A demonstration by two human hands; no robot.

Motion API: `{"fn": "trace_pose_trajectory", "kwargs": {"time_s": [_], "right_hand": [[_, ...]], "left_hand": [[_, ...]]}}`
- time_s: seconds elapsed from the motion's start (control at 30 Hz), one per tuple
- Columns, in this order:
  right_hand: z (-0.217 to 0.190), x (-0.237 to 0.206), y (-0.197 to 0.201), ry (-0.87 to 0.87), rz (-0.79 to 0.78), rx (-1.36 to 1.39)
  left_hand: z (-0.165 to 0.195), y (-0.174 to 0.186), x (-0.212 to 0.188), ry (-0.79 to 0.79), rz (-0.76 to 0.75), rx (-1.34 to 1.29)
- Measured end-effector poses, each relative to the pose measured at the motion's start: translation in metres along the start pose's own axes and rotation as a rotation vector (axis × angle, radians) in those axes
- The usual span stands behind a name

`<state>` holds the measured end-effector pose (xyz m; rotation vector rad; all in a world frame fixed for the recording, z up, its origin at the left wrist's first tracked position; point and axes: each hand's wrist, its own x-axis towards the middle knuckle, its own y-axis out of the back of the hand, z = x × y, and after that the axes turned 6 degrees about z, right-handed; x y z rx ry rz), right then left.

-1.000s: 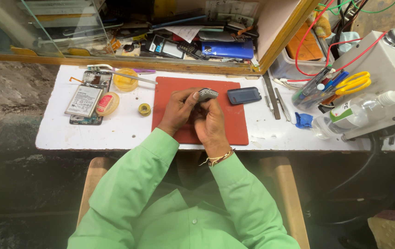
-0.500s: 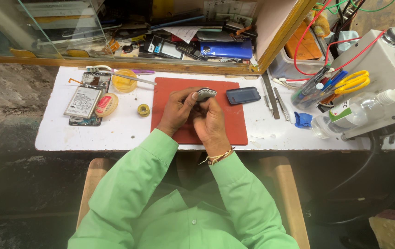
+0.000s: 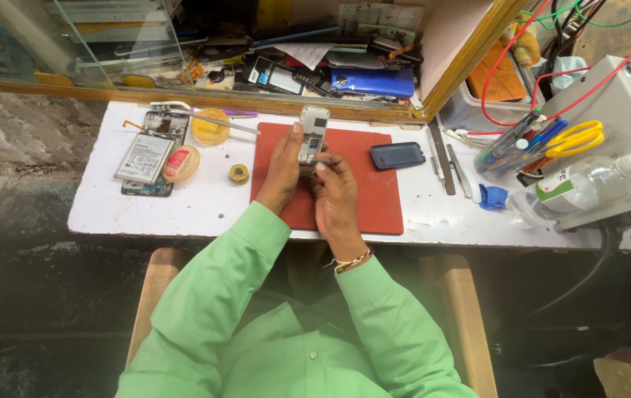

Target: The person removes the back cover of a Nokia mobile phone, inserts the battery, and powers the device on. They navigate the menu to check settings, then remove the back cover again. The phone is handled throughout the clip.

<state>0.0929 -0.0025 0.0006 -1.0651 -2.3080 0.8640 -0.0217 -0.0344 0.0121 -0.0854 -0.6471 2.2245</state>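
Observation:
A small silver phone body (image 3: 312, 133) with its back off is held upright over the red work mat (image 3: 374, 199). My left hand (image 3: 282, 169) grips its left side. My right hand (image 3: 335, 190) holds its lower end, fingers curled against it. A dark phone back cover (image 3: 398, 155) lies on the mat to the right of my hands. Both arms wear green sleeves, and a bracelet sits on my right wrist.
On the white bench (image 3: 146, 210): an opened phone with battery (image 3: 146, 156), yellow tape rolls (image 3: 210, 127), a solder spool (image 3: 239, 174), tweezers (image 3: 454, 166), yellow scissors (image 3: 575, 138), a clear bottle (image 3: 580, 188), a grey machine (image 3: 617, 103). A cluttered glass shelf (image 3: 256, 66) runs behind.
The phone body has been turned from lying across my hands to standing upright, lifted further from the mat toward the shelf.

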Motion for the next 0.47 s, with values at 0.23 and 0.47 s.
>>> {"fn": "trace_pose_trajectory", "kwargs": {"time_s": [0.23,0.47], "right_hand": [[-0.036,0.016,0.034,0.241,0.110,-0.141],[-0.106,0.017,0.082,0.274,0.090,-0.639]], "left_hand": [[0.003,0.001,0.004,0.104,-0.070,-0.346],[0.004,0.003,0.004,0.181,-0.208,-0.464]]}}
